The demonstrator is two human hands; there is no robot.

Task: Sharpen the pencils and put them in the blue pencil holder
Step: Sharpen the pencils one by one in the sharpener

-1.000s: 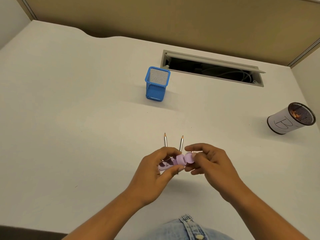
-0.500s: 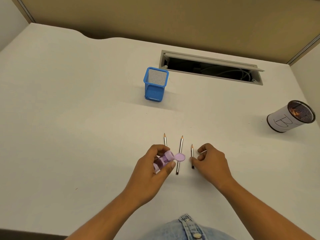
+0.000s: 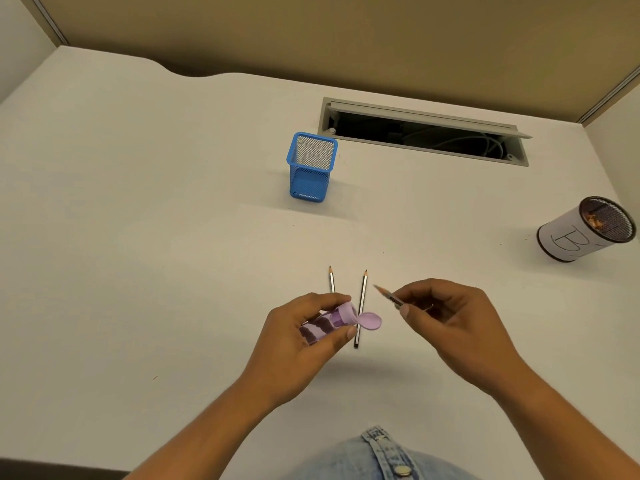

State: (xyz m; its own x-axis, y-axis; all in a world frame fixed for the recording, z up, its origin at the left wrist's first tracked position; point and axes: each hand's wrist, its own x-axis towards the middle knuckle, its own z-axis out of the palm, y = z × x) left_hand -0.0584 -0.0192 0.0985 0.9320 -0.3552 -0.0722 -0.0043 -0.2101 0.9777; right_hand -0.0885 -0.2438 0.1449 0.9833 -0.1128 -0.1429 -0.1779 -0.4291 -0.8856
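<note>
Head view, looking down on a white bench (image 3: 138, 237). Left hand (image 3: 298, 336) grips a purple sharpener (image 3: 329, 322) – a short tube with a dark wavy pattern, lying roughly level in the curled fingers, thumb on its near side. Its round lid (image 3: 370, 321) hangs open off the right end, hinged, flat face up. Right hand (image 3: 450, 317) pinches the lifted pencil (image 3: 389, 295) between thumb and fingertips; the pencil is clear of the bench, its point aimed up and left, towards the sharpener's open end but apart from it. Two more pencils lie on the bench with points away from the person: the left pencil (image 3: 331, 280), its lower half hidden behind the left hand, and the middle pencil (image 3: 362, 299), which runs under the open lid and ends just beside the left thumb. The two lie near each other, not touching. Blue pencil holder (image 3: 311, 168) – square mesh, upright – stands well apart, farther back on the bench; no pencil shows above its rim. Behind it, to the right, a long cable slot (image 3: 422, 133) in the bench top with its flap raised, wires inside. Far right, a round mesh cup (image 3: 575, 237) wrapped in white paper marked "B", with brownish shavings inside. Tan partition (image 3: 311, 29) along the back edge. Denim garment (image 3: 381, 455) with a metal button at bottom centre.
</note>
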